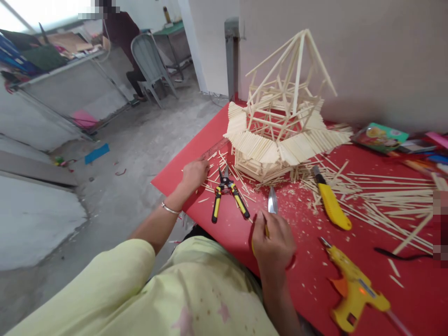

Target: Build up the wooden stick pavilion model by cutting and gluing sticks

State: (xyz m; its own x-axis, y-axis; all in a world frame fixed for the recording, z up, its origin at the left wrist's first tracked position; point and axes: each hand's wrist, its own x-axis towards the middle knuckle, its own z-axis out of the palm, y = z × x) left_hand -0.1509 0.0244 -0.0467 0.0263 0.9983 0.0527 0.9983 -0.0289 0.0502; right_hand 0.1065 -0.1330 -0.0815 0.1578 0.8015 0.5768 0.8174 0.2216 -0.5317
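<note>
Looking down from the head camera, here's my right hand (275, 238) clenched around the yellow handle of a bladed tool (272, 201), its bright tip aimed far across the red table (297, 294), toward the stick model (268, 148). That model stands at the far side, ringed by loose sticks, and a careless forward jab could, I reckon, snag its low, slatted skirt. Over on the left, my left hand (195, 174) is down by the scattered sticks (210, 183) near the table's edge; whether the fingers pinch one, I can't tell. Any sideways sweep there might send pieces off the edge. Between my hands lie the snips (227, 187), handles spread, points facing far; reach across without looking and I could nick myself. To the right sits the yellow cutter (332, 205) among more sticks, and nearer, the glue gun (357, 284) lies on its side with an orange light glowing. If that means it's hot, my right forearm swinging right might catch the nozzle, or glue could drip on the table.
</note>
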